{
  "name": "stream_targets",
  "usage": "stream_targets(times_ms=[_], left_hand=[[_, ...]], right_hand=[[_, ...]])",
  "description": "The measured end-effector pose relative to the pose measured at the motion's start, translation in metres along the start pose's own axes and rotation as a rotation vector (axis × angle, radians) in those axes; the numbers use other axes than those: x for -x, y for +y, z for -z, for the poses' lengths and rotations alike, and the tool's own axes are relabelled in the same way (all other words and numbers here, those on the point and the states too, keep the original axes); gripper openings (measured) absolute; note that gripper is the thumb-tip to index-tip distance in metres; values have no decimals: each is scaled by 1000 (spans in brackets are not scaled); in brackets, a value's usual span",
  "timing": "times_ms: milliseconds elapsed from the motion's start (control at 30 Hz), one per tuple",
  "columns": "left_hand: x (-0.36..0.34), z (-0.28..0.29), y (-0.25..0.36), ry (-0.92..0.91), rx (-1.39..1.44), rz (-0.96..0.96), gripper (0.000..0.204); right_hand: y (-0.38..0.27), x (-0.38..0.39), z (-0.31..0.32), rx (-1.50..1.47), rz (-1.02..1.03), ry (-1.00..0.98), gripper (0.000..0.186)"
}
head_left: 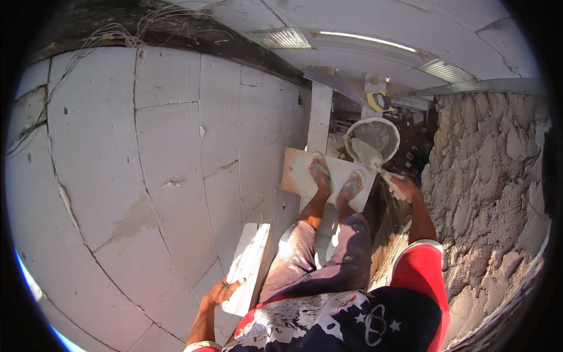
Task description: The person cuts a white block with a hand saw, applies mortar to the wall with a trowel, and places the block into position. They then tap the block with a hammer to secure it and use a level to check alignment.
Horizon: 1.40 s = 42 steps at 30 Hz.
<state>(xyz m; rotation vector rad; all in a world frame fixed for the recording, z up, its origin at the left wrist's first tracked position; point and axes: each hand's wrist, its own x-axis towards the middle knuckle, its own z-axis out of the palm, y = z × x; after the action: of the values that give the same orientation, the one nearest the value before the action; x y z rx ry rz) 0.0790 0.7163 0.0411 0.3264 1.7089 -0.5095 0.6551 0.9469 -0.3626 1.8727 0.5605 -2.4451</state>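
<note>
Left fingers [237, 284] clasping white block [251, 263] at left edge, right fingers [396, 189] gripping mortar-smeared tool [369, 156] extending over bucket [397, 134]

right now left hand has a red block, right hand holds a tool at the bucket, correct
Not quite: the head view shows the left hand has a white block, not a red one. The right hand does hold a tool at the bucket.

White block [249, 264], white bucket [375, 120], grey mortar [380, 136], yellow-and-black saw handle [380, 101], red sleeve [419, 271]
</note>
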Motion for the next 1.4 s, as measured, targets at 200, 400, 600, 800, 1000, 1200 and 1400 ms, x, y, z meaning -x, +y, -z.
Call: stream_targets(times_ms=[200,400,600,800,1000,1200,1400], left_hand=[[16,7,-45,36,-16,-141,82],[4,-17,-108,137,33,-336,89],[82,-33,-85,176,189,-239,96],[79,-36,-78,142,238,-263,94],[50,-59,-97,172,353,-461,84],[64,-52,-94,78,376,-392,83],[69,-49,-83,123,336,-378,81]], right_hand=[[-87,178,-180,92,392,-321,67],[-223,395,-384,143,838,-870,58],[-311,515,-496,546,1434,-574,60],[-325,553,-520,714,1700,-389,61],[-320,537,-472,617,1331,-549,60],[-374,542,-530,752,1822,-433,57],[-385,573,-483,665,935,-863,57]])
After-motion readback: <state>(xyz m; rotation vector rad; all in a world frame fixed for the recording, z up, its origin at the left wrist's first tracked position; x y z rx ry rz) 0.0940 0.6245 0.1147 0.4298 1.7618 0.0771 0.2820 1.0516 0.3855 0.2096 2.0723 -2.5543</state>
